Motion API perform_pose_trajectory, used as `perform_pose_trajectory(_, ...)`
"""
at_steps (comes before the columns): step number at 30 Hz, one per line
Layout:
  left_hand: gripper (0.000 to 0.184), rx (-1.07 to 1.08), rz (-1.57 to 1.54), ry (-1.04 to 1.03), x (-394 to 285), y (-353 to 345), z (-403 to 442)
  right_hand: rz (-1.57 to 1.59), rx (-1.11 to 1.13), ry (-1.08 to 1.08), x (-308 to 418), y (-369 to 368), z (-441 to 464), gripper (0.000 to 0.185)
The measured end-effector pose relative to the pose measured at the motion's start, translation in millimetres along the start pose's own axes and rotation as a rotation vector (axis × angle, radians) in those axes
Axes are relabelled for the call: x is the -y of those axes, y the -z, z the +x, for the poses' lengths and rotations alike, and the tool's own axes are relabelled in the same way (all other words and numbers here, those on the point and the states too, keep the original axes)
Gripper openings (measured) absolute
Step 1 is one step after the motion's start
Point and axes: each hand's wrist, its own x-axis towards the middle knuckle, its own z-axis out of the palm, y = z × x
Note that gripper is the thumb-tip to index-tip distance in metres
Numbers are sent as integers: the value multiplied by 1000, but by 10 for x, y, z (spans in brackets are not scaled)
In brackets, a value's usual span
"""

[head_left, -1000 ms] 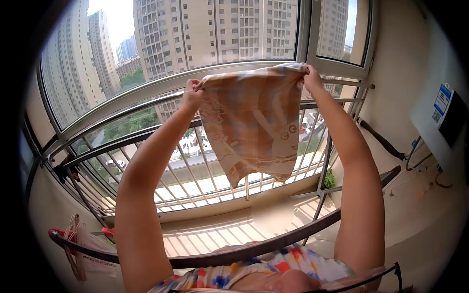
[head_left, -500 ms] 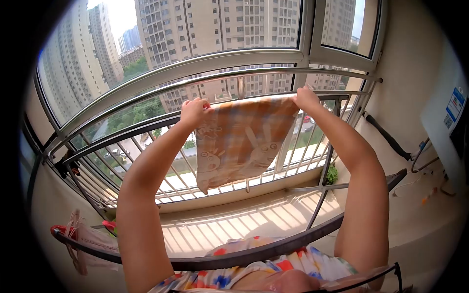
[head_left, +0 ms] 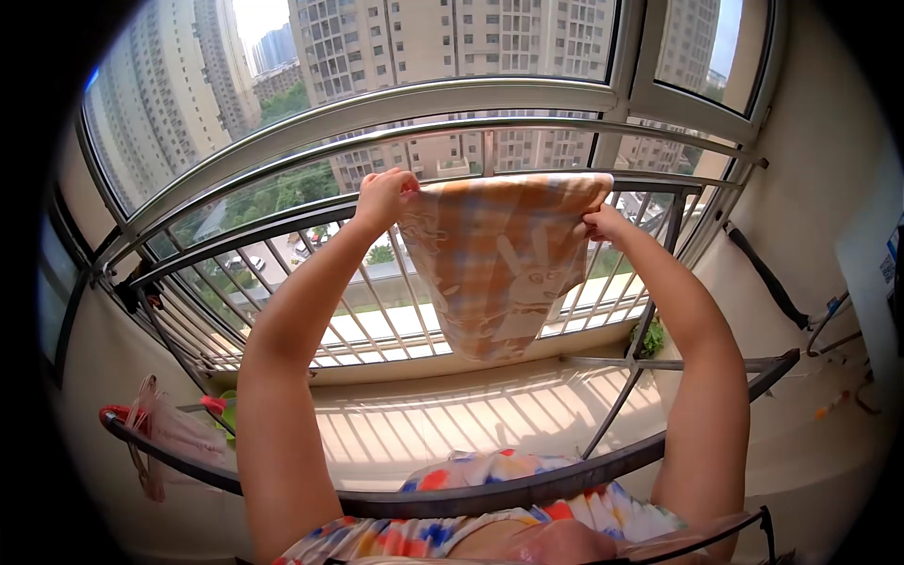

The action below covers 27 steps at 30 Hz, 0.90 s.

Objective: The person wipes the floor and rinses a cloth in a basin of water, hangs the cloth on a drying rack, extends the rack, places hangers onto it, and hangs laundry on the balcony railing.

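An orange-and-white checked towel [head_left: 480,250] with pale rabbit figures hangs down in front of me, its top edge along the far dark bar of a drying rack [head_left: 273,224]. My left hand [head_left: 386,198] is closed on the towel's upper left corner. A little below the upper right corner, my right hand [head_left: 605,224] pinches the right edge between bent fingers. The cloth's lower part tapers and hangs in folds. Both arms reach forward over the rack's near bar [head_left: 527,492].
Beyond the rack run a metal railing [head_left: 424,134] and a large window frame [head_left: 377,105]. A pale pink item [head_left: 174,438] hangs on the near bar at left. A green plant [head_left: 652,337] grows low at right, near a black-wrapped pipe [head_left: 767,273].
My right hand has slid down from the towel's top corner to its right side. The towel's top now lies along the bar, and its lower end has narrowed. The view has shifted slightly.
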Motion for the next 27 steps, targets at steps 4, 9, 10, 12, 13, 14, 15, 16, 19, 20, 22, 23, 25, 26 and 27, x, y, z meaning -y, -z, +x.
perform_pose_trajectory(4, 11, -143, -72, 104, 57, -22, 134, 60, -142, 142, 489, 175, -28, 22)
perform_pose_trajectory(9, 9, -259, 157, 94, 119, -212, 113, -18, -329, 366, 612, 183, 163, 32)
perform_pose_trajectory(10, 8, -255, 142, 93, 103, -220, 84, -177, -329, 390, 582, 187, 193, 33)
perform_pose_trajectory(12, 9, -255, 110, 96, 115, -215, 47, -335, -386, 499, 383, 217, 444, 31)
perform_pose_trajectory(13, 12, -255, 113, 92, 99, -147, 24, -403, -443, 500, 419, 162, 324, 29)
perform_pose_trajectory(14, 13, -200, 71, 122, 82, -80, 1, -472, -498, 501, 456, 129, 198, 27)
perform_pose_trajectory(15, 15, -147, 30, 153, 20, 55, -44, -526, -586, 516, 464, 131, 123, 23)
perform_pose_trajectory(16, 17, -95, -9, 184, -3, 138, -103, -516, -573, 506, 452, 155, 93, 22)
perform_pose_trajectory(19, 22, 97, -186, 269, 166, 101, -308, -497, -502, 453, 379, 262, 50, 17)
perform_pose_trajectory(20, 23, 183, -235, 298, 260, 59, -387, -473, -484, 434, 304, 262, 11, 15)
perform_pose_trajectory(22, 29, 212, -484, 378, 622, -366, -584, -545, -329, 295, 335, 223, -126, 14)
perform_pose_trajectory(23, 31, 190, -580, 365, 757, -581, -582, -528, -327, 318, 372, 208, -134, 13)
perform_pose_trajectory(25, 36, 159, -766, 396, 729, -651, -650, -498, -314, 351, 470, 141, -192, 10)
perform_pose_trajectory(26, 37, 139, -857, 430, 675, -694, -644, -465, -255, 345, 538, 117, -208, 9)
perform_pose_trajectory(27, 38, 122, -946, 459, 573, -679, -623, -429, -200, 336, 622, 35, -313, 8)
